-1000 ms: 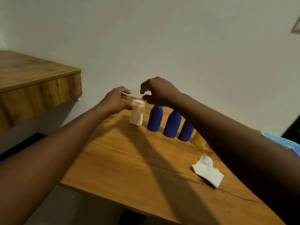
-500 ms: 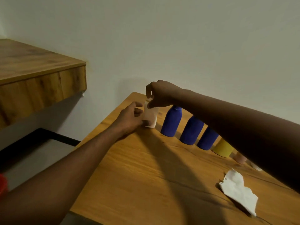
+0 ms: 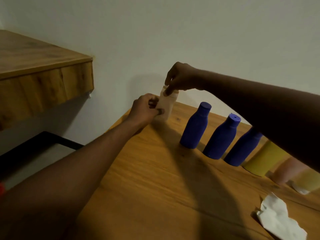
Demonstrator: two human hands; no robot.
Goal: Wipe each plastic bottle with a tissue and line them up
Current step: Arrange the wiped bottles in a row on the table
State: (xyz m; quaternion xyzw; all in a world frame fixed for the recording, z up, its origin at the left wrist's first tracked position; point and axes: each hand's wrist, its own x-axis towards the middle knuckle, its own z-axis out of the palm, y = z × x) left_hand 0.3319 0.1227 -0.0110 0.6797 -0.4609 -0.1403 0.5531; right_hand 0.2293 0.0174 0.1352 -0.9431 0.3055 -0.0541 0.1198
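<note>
Wood grain all over this one: a chunky wooden shelf [image 3: 43, 70] sticks out from the plain wall on the far left, with a thin black frame [image 3: 52, 141] below it. The wooden table [image 3: 147, 196] I'm working at has the same warm, streaky finish.

My left hand [image 3: 145, 110] has its fingers curled round the lower body of the cream bottle [image 3: 168, 105], thumb on the front. That bottle's smooth pale plastic, roughly straight-sided, leaning a bit, over the table's far left corner. Can't tell if its base touches the wood. My right hand [image 3: 181, 78] comes in from above and pinches the bottle's top rim between fingertips and thumb. So both hands are on the same bottle, left low, right high.

To the right, apart from it, a diagonal row stands upright: left blue bottle [image 3: 194, 129], middle blue bottle [image 3: 221, 137], right blue bottle [image 3: 242, 149]. All are matte and round-shouldered with flat caps, though my right forearm covers the third one's top. Then come the yellow bottle [image 3: 263, 160] and the pinkish bottle [image 3: 285, 172], both half hidden by the arm, plus a blurry yellowish object [image 3: 308, 181] at the edge.

Count: three blue, one cream, one yellow, one pinkish, one I can't make out. One crumpled white tissue [image 3: 280, 220] lies on the table lower right, touching neither hand.
</note>
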